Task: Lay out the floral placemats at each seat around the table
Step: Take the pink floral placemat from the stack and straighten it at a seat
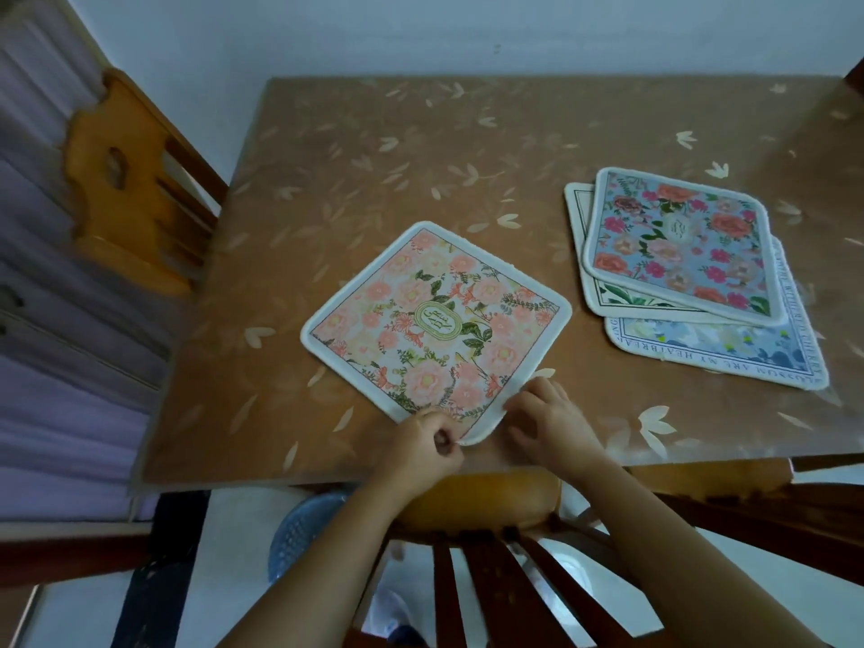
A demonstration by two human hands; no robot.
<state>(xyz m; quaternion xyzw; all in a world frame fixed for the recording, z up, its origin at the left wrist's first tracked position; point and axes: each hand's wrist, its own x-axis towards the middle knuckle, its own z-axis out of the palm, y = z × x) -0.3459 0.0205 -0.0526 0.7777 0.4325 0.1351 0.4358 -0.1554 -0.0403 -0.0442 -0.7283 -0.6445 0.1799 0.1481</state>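
Four floral placemats lie on one table [421, 147]: a single pink placemat [437, 325] and a stack of three, with a blue rose placemat [678, 245] on top, a cream placemat [626, 299] in the middle and a lettered pale-blue placemat [729, 343] lowest. Two wooden chairs show: left chair [117, 180], near chair [486, 502].

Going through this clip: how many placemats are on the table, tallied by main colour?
pink placemat, lying alone: 1
blue rose placemat, top of the stack: 1
cream placemat, middle of the stack: 1
pale lettered placemat, bottom of the stack: 1
Total: 4
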